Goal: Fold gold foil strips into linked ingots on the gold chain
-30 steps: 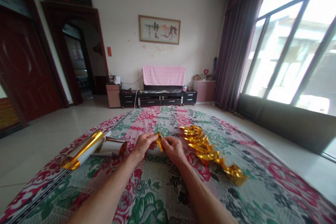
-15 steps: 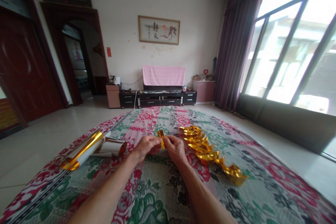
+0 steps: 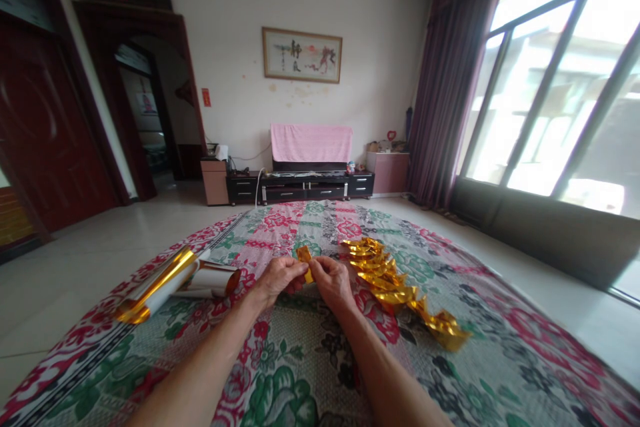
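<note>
Between my two hands is a small piece of shiny gold foil paper, held above the patterned cloth. My left hand pinches its left side between thumb and fingers. On the other side, the thumb and fingers of my right hand are closed on it too. Parts of the piece are hidden behind my fingertips. A row of several folded gold foil pieces lies on the cloth, right of my right hand. Loosely rolled gold and white foil sheets rest to the left of my left hand.
The floral cloth covers the broad surface before me. Beyond it stand a low black cabinet and a pink cloth draped over something. A purple curtain and windows are at the right, a dark red door at the left.
The foil piece between my fingers has tilted and shifted slightly left, showing a broader top face. Both hands keep their pinch on it, nearly in the same place.
</note>
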Demonstrator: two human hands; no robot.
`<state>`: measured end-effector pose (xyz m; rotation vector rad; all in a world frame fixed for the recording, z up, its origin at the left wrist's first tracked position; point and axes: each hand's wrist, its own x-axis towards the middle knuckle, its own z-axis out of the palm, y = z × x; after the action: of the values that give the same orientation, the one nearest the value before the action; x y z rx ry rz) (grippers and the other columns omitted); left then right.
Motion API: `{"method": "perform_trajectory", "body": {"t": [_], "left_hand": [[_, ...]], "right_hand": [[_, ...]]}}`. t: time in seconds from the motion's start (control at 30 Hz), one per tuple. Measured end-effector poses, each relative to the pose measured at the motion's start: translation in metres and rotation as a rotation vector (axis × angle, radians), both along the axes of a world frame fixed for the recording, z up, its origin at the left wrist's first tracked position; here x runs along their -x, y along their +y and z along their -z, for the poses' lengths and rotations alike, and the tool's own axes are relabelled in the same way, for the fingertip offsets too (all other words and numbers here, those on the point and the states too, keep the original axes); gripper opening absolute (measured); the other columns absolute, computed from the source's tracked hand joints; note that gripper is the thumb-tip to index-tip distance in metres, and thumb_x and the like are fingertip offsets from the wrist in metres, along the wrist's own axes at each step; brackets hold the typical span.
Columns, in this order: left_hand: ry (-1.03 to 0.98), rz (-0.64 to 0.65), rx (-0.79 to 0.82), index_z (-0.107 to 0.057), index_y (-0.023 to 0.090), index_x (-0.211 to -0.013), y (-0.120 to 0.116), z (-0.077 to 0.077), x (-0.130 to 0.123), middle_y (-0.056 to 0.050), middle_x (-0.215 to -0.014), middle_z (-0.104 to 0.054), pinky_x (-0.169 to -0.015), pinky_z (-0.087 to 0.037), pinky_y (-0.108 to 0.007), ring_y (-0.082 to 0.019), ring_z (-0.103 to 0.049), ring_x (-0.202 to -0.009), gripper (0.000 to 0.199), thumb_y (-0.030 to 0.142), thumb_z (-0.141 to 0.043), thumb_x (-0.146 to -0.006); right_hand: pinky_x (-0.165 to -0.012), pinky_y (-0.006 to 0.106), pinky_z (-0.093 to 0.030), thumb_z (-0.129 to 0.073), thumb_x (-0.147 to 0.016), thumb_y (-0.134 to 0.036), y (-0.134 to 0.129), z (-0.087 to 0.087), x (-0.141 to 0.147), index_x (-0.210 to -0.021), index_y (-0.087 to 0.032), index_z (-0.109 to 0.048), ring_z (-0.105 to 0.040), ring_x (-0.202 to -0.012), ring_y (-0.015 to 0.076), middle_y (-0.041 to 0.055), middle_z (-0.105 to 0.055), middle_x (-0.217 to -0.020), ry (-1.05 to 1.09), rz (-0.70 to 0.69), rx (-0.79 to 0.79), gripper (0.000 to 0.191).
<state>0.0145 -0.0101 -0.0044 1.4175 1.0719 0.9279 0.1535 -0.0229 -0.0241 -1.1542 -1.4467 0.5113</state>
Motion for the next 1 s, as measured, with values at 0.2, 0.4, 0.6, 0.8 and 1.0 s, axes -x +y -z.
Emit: {"method": "perform_trajectory", "body": {"t": [0.2, 0.4, 0.6, 0.8, 1.0], "left_hand": [[0.083, 0.080, -0.039, -0.058, 0.011, -0.063, -0.0006, 0.0012, 0.0021, -0.001, -0.055, -0.059, -0.042, -0.032, -0.019, -0.007, -0.049, -0.044, 0.030, 0.041, -0.063, -0.064], [0.102, 0.090, -0.014, -0.057, 0.012, -0.063, -0.0013, -0.0001, 0.0010, 0.000, -0.055, -0.058, -0.037, -0.028, -0.017, -0.007, -0.048, -0.041, 0.030, 0.042, -0.062, -0.065], [0.146, 0.143, -0.062, -0.056, 0.013, -0.060, -0.0016, 0.0026, 0.0016, 0.000, -0.052, -0.056, -0.035, -0.027, -0.016, -0.006, -0.047, -0.039, 0.028, 0.040, -0.063, -0.064], [0.103, 0.133, -0.018, -0.057, 0.012, -0.065, -0.0009, -0.0013, 0.0061, -0.001, -0.058, -0.059, -0.034, -0.024, -0.016, -0.007, -0.049, -0.042, 0.035, 0.047, -0.061, -0.065], [0.041, 0.012, -0.071, -0.054, 0.012, -0.059, 0.0012, -0.0044, 0.0060, 0.002, -0.049, -0.052, -0.037, -0.025, -0.017, -0.005, -0.042, -0.038, 0.033, 0.044, -0.062, -0.064]], "right_hand": [[-0.049, 0.018, -0.033, -0.049, -0.075, -0.038, -0.0017, -0.0019, -0.0004, -0.067, -0.013, -0.066, -0.042, -0.052, 0.0090, -0.0018, -0.050, -0.053, 0.006, 0.013, 0.000, 0.032], [-0.049, 0.018, -0.033, -0.048, -0.076, -0.037, -0.0027, -0.0029, -0.0005, -0.064, -0.013, -0.065, -0.041, -0.051, 0.0092, -0.0016, -0.049, -0.051, 0.017, 0.017, 0.007, 0.032], [-0.051, 0.018, -0.034, -0.049, -0.075, -0.037, -0.0008, 0.0002, -0.0024, -0.067, -0.013, -0.066, -0.044, -0.053, 0.0101, -0.0010, -0.052, -0.054, 0.023, 0.020, 0.002, 0.031], [-0.049, 0.018, -0.033, -0.049, -0.075, -0.038, -0.0008, -0.0002, -0.0008, -0.064, -0.013, -0.064, -0.041, -0.051, 0.0093, -0.0019, -0.049, -0.052, 0.043, -0.012, 0.009, 0.031], [-0.047, 0.018, -0.031, -0.049, -0.075, -0.037, -0.0040, -0.0033, 0.0012, -0.064, -0.013, -0.064, -0.041, -0.051, 0.0085, -0.0021, -0.049, -0.053, 0.037, -0.064, 0.039, 0.031]]}}
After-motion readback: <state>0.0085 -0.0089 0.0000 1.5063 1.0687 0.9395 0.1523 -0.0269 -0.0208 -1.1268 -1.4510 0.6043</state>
